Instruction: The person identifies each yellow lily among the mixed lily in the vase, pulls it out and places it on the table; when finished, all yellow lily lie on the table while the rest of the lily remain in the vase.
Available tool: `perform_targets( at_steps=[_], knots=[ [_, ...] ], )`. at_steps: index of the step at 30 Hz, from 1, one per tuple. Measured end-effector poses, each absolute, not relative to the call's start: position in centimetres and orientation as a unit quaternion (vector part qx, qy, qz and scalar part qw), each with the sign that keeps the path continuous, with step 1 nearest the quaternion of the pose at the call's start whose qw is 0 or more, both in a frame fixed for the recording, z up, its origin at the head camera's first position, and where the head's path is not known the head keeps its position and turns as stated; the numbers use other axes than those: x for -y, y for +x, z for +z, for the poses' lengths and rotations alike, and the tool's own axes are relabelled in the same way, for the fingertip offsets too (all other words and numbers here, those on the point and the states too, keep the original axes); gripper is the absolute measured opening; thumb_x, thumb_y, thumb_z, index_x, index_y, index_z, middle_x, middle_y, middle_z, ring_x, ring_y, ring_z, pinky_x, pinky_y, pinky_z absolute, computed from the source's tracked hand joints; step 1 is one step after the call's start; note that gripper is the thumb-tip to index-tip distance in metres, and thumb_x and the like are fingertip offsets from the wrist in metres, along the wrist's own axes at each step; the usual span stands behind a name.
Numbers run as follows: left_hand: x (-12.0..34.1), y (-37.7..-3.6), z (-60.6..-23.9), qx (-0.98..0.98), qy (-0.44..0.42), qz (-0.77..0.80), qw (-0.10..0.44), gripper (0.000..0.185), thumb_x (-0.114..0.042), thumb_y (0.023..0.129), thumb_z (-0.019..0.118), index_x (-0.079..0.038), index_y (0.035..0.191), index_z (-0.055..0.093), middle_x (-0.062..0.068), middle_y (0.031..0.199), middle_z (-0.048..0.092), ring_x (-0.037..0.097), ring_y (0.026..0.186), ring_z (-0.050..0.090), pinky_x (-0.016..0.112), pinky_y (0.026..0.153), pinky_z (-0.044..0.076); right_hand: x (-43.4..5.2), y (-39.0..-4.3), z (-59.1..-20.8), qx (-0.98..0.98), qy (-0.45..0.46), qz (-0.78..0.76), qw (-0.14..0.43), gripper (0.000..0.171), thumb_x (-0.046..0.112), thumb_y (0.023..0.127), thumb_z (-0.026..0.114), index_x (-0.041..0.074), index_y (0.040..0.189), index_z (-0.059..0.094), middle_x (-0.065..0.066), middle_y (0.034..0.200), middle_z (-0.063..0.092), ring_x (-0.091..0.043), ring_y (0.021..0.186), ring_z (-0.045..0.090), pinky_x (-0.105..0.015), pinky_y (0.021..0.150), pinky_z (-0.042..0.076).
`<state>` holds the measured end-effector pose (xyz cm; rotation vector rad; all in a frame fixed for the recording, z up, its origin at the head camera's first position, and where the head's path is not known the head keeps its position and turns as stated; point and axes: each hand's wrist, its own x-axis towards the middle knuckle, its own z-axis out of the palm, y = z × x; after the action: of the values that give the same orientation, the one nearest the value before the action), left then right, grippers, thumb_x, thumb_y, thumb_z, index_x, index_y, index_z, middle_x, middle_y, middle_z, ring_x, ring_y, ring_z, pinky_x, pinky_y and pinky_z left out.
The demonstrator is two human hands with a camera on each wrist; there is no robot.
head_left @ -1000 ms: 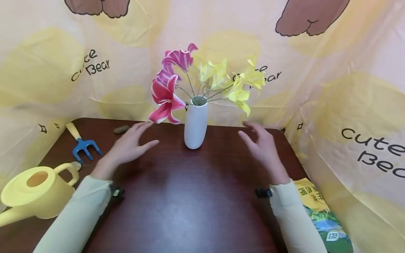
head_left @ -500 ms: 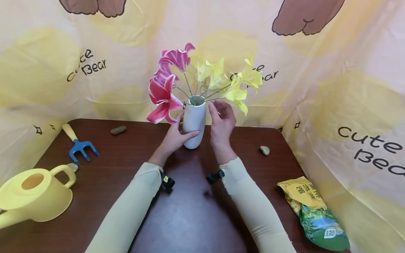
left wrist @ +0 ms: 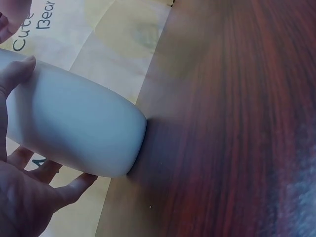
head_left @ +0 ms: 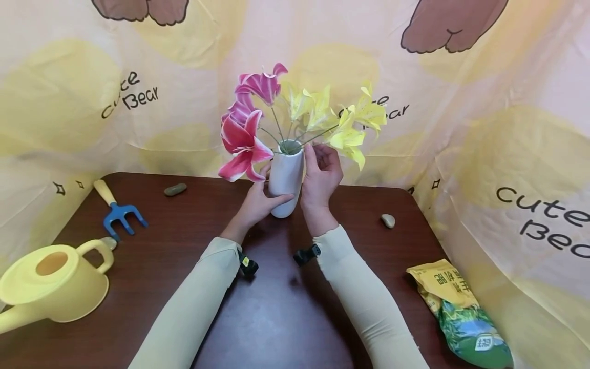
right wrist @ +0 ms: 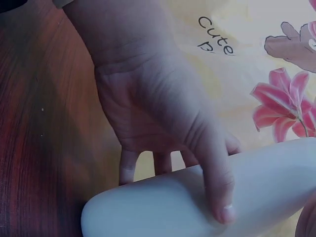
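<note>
Both hands' grip has closed round the white vase (head_left: pixel 286 179) before "Cute Bear" cloth (head_left: pixel 130 95).

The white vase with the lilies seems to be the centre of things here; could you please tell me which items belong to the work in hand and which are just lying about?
In hand:
white vase, gripped by the left hand
pink lilies and yellow lilies in it
right hand, at the vase's neck

Lying about:
yellow watering can
blue hand fork
two pebbles
printed bag
</note>
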<state>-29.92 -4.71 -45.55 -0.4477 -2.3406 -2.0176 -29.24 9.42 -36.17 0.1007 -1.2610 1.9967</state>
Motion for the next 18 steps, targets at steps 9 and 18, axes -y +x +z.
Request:
perform_targets(
  at_steps=[9,18],
  knots=[
    [4.7,-30.0,-45.9,0.744,-0.151,-0.650,0.017,0.100,-0.033,0.093,0.094,-0.040,0.172,0.032,0.001,0.172,0.046,0.029,0.160,0.045,0.066,0.133,0.040,-10.2,-27.7,-34.7,0.489,0.075,0.774,0.395,0.021,-0.004,0.095,0.083,0.016,0.099,0.079,0.003,0.096,0.081,-0.012,0.093,0.078,-0.027,0.091,0.066],
    [5.2,-30.2,-46.0,0.747,-0.153,-0.647,0.018,0.102,-0.034,0.093,0.094,-0.038,0.173,0.031,0.005,0.170,0.048,0.032,0.157,0.047,0.066,0.131,0.041,-12.7,-25.3,-33.4,0.480,0.187,0.768,0.382,0.018,-0.008,0.101,0.074,0.009,0.109,0.077,-0.002,0.095,0.077,-0.020,0.088,0.086,-0.042,0.090,0.072]
  ],
)
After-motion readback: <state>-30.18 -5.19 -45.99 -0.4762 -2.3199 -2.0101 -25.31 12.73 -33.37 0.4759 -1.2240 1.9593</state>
